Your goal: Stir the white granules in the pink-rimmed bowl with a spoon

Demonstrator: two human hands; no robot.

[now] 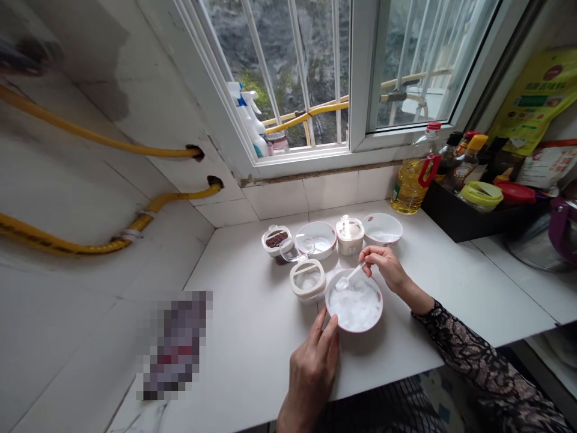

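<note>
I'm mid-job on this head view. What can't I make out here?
All in the head view:
Spoon: handle end hidden by the right hand.
Near bowl: underside hidden by its own wall.
Left hand: forearm cut off by the bottom edge.
Object at lower left: blurred into blocks.
Bottles: lower parts hidden by the black tray.

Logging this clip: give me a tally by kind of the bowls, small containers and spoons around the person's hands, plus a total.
Bowls: 3
Small containers: 3
Spoon: 1
Total: 7
</note>
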